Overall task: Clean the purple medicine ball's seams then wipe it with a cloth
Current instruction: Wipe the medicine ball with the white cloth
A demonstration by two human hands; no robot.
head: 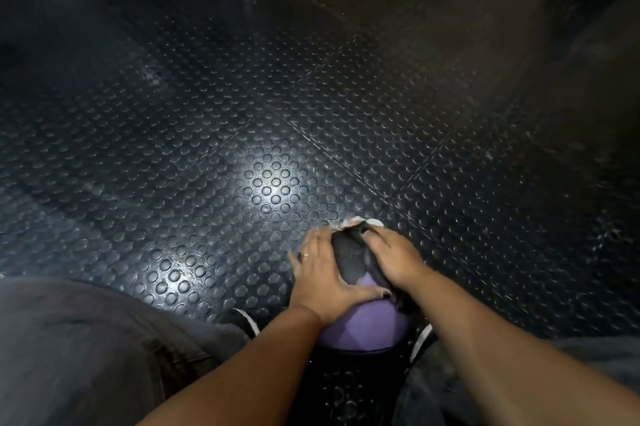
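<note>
Left hand (322, 270), fingers spread flat, braces the purple medicine ball (360, 325); right hand (394, 254) presses the dark cloth (349, 259) flat beneath its fingers. Recommend overlapping strokes, turning the ball.

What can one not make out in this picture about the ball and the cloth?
1. Head view: the purple medicine ball's far seams, covered by the cloth, left hand and right hand.
2. Head view: the ball's underside, hidden by its own bulk and shadow.
3. Head view: white bits beyond the hands, too blurred to identify.
</note>
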